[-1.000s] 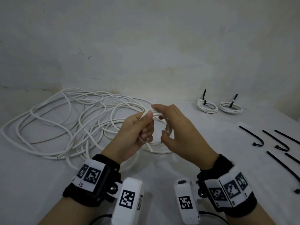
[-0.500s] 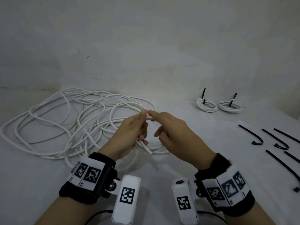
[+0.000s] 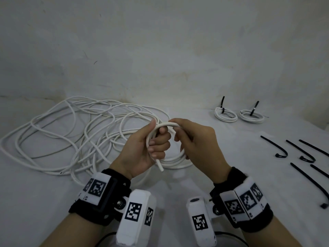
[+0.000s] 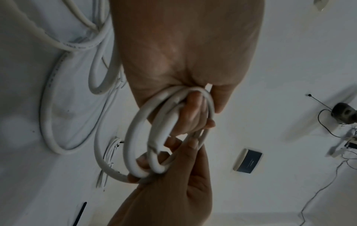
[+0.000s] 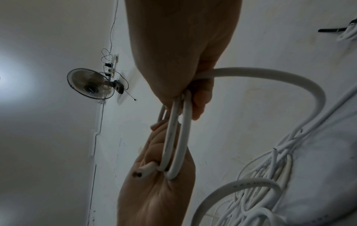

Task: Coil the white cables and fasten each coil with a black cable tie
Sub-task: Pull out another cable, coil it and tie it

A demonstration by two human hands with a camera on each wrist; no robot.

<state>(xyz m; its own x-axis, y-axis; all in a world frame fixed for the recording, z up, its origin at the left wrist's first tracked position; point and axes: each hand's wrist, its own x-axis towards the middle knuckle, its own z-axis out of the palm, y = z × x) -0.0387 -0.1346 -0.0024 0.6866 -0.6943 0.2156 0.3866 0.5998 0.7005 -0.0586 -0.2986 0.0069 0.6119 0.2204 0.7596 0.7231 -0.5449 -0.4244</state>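
Head view shows the left hand (image 3: 142, 150) curled round a small coil (image 3: 153, 138) of white cable, its cut end (image 3: 160, 167) poking out below the fingers; the right hand (image 3: 195, 141) pinches the top of the same loop between thumb and forefinger; both are raised above the white table (image 3: 169, 186); the loose cable pile (image 3: 71, 132) sprawls to the left; two finished coils (image 3: 226, 114) with black ties sit far right; spare black cable ties (image 3: 279, 148) lie near right.
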